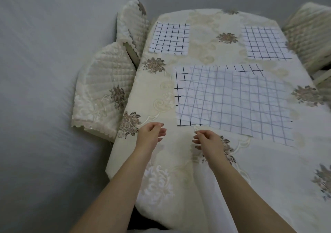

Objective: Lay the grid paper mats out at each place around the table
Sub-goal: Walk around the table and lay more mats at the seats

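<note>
Two far places at the table (206, 27) are each showing one mat lying flat: the left grid paper mat (169, 38) by a padded chair (132, 27) and the right grid paper mat (265, 43) by another chair (309, 36). More mats are sitting in a messy pile (232, 100) in the middle of the flowery tablecloth (268, 170). Just beside the pile's near edge, the left hand (151, 134) and the right hand (207, 139) are hanging over the cloth, fingers softly curled and a little apart, holding nothing.
</note>
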The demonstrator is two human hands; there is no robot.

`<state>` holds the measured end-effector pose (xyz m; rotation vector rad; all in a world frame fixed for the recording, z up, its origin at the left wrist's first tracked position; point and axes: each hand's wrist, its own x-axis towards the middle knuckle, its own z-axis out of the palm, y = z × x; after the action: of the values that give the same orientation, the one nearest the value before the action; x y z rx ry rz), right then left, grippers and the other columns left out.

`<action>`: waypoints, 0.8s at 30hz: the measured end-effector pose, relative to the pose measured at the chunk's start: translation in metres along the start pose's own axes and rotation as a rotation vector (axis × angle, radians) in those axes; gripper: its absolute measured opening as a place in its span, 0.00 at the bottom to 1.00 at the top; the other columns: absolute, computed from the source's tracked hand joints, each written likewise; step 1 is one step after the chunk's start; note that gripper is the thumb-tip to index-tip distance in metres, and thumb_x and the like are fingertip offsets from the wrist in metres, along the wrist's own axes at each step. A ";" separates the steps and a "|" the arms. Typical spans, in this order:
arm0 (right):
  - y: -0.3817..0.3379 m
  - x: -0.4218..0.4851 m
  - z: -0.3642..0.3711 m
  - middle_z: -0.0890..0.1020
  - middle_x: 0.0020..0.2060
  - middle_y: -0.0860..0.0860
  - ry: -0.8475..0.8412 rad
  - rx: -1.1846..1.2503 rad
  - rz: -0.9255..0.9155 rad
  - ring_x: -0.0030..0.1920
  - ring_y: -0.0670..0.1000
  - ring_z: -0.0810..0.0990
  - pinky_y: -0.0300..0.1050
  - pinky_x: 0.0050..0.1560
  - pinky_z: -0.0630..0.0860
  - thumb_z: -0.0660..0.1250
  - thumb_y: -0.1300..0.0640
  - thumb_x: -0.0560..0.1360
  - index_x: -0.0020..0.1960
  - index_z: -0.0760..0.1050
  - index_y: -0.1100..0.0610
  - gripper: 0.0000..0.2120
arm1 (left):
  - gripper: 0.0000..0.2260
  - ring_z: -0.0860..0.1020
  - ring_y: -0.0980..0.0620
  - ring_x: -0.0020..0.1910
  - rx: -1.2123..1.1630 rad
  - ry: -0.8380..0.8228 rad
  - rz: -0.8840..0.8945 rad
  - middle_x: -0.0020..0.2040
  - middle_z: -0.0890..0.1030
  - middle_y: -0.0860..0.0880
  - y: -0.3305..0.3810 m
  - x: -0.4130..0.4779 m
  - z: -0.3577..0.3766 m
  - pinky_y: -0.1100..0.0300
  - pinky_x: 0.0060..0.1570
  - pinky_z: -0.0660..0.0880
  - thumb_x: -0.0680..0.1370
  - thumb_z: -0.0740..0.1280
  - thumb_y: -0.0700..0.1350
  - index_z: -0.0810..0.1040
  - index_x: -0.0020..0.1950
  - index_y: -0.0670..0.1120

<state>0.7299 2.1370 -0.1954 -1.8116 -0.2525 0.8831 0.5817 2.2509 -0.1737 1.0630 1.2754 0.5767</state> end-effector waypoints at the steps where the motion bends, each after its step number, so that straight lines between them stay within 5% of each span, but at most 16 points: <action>1: 0.001 0.006 0.001 0.82 0.41 0.54 0.019 -0.059 -0.018 0.40 0.51 0.81 0.49 0.42 0.80 0.62 0.62 0.76 0.46 0.79 0.58 0.07 | 0.07 0.81 0.49 0.43 0.034 -0.009 0.007 0.43 0.83 0.44 0.002 0.006 0.004 0.54 0.48 0.77 0.78 0.63 0.41 0.80 0.48 0.43; 5: 0.003 0.030 0.000 0.78 0.53 0.51 0.077 -0.408 -0.181 0.53 0.54 0.78 0.52 0.57 0.75 0.64 0.58 0.74 0.54 0.79 0.56 0.10 | 0.05 0.80 0.48 0.46 0.263 -0.056 0.100 0.42 0.82 0.47 0.003 0.032 0.021 0.51 0.51 0.76 0.77 0.64 0.40 0.80 0.48 0.46; 7: 0.002 0.041 -0.001 0.72 0.63 0.54 0.082 -0.572 -0.247 0.64 0.55 0.71 0.45 0.64 0.66 0.63 0.60 0.75 0.61 0.75 0.58 0.15 | 0.06 0.79 0.48 0.48 0.366 -0.082 0.123 0.48 0.81 0.46 0.004 0.046 0.032 0.52 0.51 0.76 0.77 0.65 0.41 0.79 0.52 0.47; 10: -0.001 0.057 0.000 0.59 0.75 0.55 -0.005 -0.752 -0.254 0.75 0.56 0.54 0.50 0.73 0.55 0.62 0.58 0.77 0.71 0.66 0.56 0.23 | 0.13 0.74 0.51 0.51 0.395 -0.105 0.081 0.55 0.76 0.47 0.009 0.064 0.049 0.59 0.49 0.70 0.77 0.65 0.42 0.74 0.62 0.45; 15: -0.001 0.073 0.006 0.49 0.78 0.54 -0.070 -1.028 -0.265 0.78 0.56 0.45 0.53 0.76 0.45 0.57 0.51 0.79 0.77 0.52 0.50 0.29 | 0.19 0.77 0.46 0.54 0.297 -0.085 -0.013 0.55 0.74 0.48 0.011 0.089 0.072 0.49 0.61 0.74 0.74 0.68 0.43 0.72 0.64 0.43; 21: 0.002 0.074 0.009 0.45 0.78 0.54 -0.079 -1.094 -0.249 0.78 0.56 0.43 0.52 0.76 0.43 0.53 0.50 0.80 0.78 0.48 0.50 0.29 | 0.12 0.78 0.51 0.29 0.256 -0.091 -0.062 0.39 0.79 0.44 0.011 0.106 0.083 0.53 0.42 0.78 0.74 0.69 0.37 0.73 0.55 0.41; 24: 0.001 0.073 0.007 0.45 0.78 0.53 -0.096 -1.086 -0.263 0.78 0.55 0.43 0.51 0.76 0.43 0.54 0.50 0.80 0.78 0.49 0.49 0.28 | 0.08 0.80 0.46 0.33 0.392 -0.062 -0.046 0.38 0.82 0.42 0.008 0.113 0.084 0.53 0.42 0.77 0.71 0.73 0.42 0.79 0.46 0.41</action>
<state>0.7761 2.1818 -0.2307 -2.6154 -1.1795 0.6724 0.6905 2.3234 -0.2258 1.3577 1.3865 0.2592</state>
